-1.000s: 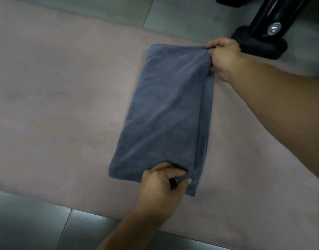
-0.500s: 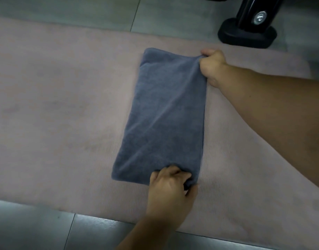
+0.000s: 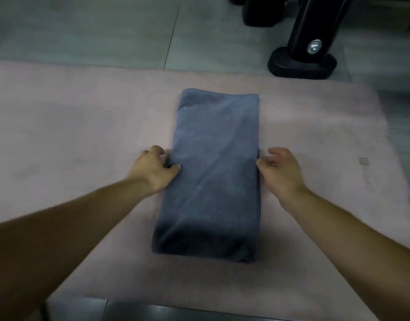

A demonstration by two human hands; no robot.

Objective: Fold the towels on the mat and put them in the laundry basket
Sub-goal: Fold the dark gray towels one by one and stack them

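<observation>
A grey-blue towel (image 3: 215, 172), folded into a long narrow rectangle, lies flat on the pink mat (image 3: 83, 126), running away from me. My left hand (image 3: 153, 170) is at the middle of its left edge, thumb tip on the cloth and fingers curled beside the edge. My right hand (image 3: 280, 170) is at the middle of its right edge, thumb tip touching the edge and fingers loosely curled above the mat. Neither hand lifts the towel. No laundry basket is in view.
A black stand foot with a slanted post (image 3: 303, 63) sits on the grey tiled floor (image 3: 83, 31) just past the mat's far right corner. Another dark object (image 3: 259, 12) is behind it. Tiles also show at the mat's near edge.
Both hands have let go of the towel's right-hand corners and moved to the middles of its long edges. The view has swung so the towel now points straight away from me.
</observation>
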